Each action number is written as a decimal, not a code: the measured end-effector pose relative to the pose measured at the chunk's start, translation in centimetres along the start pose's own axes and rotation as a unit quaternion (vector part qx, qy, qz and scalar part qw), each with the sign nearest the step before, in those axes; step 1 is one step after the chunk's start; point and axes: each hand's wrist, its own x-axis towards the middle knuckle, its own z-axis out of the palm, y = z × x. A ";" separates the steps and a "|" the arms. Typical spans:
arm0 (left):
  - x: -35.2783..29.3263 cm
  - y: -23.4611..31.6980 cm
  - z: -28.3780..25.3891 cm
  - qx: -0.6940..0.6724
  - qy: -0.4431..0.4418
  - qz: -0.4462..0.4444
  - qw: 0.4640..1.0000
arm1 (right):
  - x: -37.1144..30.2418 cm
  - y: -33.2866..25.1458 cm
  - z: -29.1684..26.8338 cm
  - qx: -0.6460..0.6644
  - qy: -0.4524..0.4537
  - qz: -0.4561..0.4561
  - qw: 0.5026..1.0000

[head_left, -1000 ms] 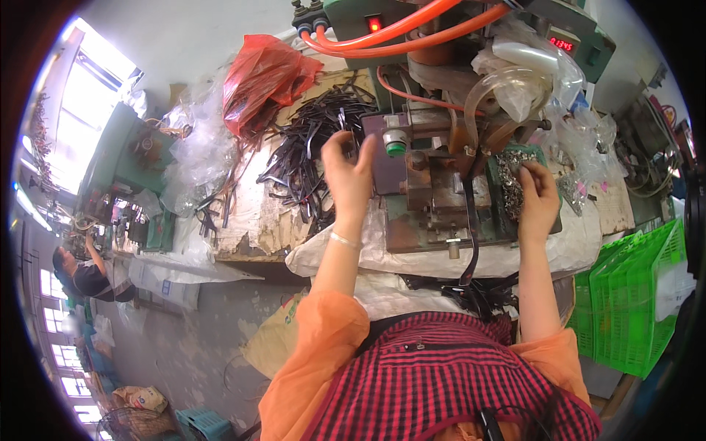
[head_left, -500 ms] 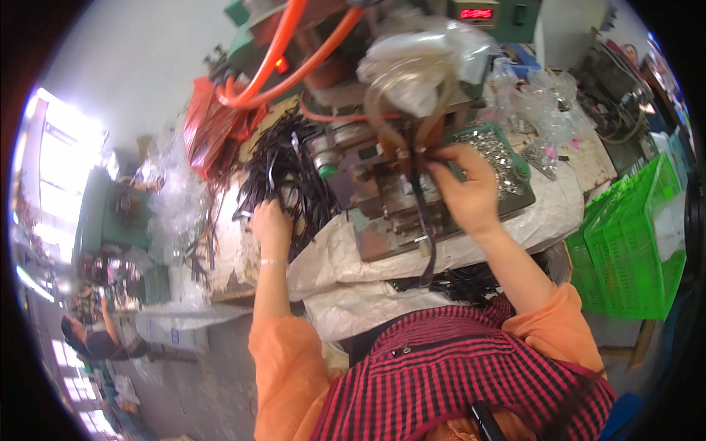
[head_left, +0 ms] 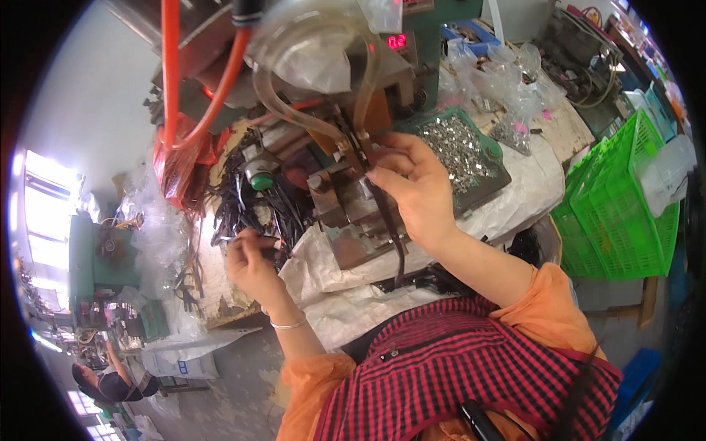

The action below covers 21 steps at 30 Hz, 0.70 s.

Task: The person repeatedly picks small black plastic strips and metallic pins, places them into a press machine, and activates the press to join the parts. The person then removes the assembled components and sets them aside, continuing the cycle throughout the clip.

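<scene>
My right hand (head_left: pixel 421 192) is at the bench machine's tooling (head_left: pixel 353 198), thumb and fingers closed on a flat black strap (head_left: pixel 388 224). The strap's lower end hangs down over the machine's front edge. Left of the machine lies a pile of black straps (head_left: pixel 283 209), several with shiny metal ends. My left hand (head_left: pixel 254 270) is at the near edge of that pile, its fingers pinched together and slightly blurred. A dark strap piece seems to show between those fingers. Clear looped tubes (head_left: pixel 368 77) come down to the tooling just behind my right hand.
A green tray (head_left: pixel 491 147) of small silver metal pieces stands right of the tooling. Orange hoses (head_left: pixel 170 73) hang at upper left, above a red plastic bag (head_left: pixel 176 165). A green crate (head_left: pixel 618 202) stands at right. Another person (head_left: pixel 110 382) sits far left.
My left hand has come nearer, away from the middle of the strap pile. My right hand stays at the tooling with the strap. The whole view has shifted and turned.
</scene>
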 end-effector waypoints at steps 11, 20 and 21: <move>-5.1 7.6 7.8 0.105 -0.286 0.548 0.779 | 0.6 -0.6 -13.1 -0.775 0.085 -0.168 0.603; -4.8 5.4 8.0 0.091 -0.264 0.572 0.772 | 2.9 0.1 -15.7 -0.603 0.129 -0.182 0.766; -5.0 5.1 8.2 0.071 -0.251 0.568 0.781 | 2.4 0.0 -15.2 -0.573 0.140 -0.171 0.789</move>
